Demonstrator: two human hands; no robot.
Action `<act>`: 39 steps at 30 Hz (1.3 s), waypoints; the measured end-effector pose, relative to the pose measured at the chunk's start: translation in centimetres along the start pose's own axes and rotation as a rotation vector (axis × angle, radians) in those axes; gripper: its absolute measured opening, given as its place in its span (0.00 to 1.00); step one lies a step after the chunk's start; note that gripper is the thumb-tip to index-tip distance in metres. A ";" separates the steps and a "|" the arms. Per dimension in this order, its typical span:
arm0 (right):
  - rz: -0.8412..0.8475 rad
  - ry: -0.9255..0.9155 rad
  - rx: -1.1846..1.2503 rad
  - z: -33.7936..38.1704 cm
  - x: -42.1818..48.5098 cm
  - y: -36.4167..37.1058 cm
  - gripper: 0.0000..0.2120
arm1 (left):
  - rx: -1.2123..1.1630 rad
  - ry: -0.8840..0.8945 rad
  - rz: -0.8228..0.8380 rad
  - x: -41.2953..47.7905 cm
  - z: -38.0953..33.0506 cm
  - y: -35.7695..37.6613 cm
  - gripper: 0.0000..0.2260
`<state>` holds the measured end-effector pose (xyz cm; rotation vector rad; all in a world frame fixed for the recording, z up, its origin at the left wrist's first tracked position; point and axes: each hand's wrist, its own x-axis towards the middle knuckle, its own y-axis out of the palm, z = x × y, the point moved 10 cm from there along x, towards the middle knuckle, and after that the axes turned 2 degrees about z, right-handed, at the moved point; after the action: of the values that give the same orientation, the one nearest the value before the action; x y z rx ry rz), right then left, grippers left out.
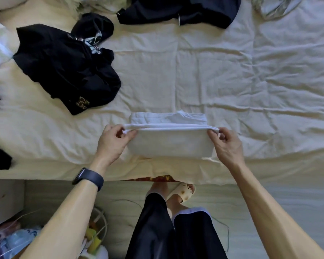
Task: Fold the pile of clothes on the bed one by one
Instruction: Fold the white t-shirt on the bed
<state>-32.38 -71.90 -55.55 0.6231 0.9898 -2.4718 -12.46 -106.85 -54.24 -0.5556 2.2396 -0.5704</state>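
- Head view, nearest first: on the near side of the white garment [170, 144], past the bed's edge, my slipper [185, 191] stands on the floor. A dark band [88, 178] sits on my left wrist.
- My left hand [112, 144] pinches the white garment's left corner between thumb and curled fingers. My right hand [226, 146] pinches its right corner the same way. Both hands grip cloth; neither is free.
- The white garment lies on the bed [251, 90], close to the near edge, already folded into a narrow rectangle. What I hold is a doubled flap, raised along its top edge. Just beyond it, another folded layer lies flat on the sheet.
- I judge it light, soft and limp. It has no stiffness of its own, so the span between my hands will sag unless I keep it taut. It looks like thick cotton rather than anything slippery, so a pinch should be enough.
- The best hold, I think, is the two end corners with every layer caught together, so none slides out as the flap goes over.
- Beyond the white garment and to its left, well apart, a black heap [64, 68] lies crumpled. It looks equally soft, and I cannot tell how many pieces are tangled in it.
- Farther beyond the white garment, a dark garment [180, 10] sprawls unfolded.
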 end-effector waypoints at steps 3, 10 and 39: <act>-0.022 0.049 0.035 -0.1 2.8 1.9 0.10 | -0.279 -0.144 0.109 4.0 1.1 2.7 0.14; -0.170 0.120 -0.034 -0.9 6.0 4.9 0.15 | -0.127 -0.181 -0.123 8.0 2.4 4.6 0.14; -0.045 -0.338 -0.737 3.9 3.1 14.0 0.25 | 0.855 0.508 0.097 4.9 -4.8 18.1 0.28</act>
<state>-28.65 -84.67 -62.25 -0.0548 1.6276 -1.9260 -22.99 -93.83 -63.96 0.1597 2.1558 -1.6351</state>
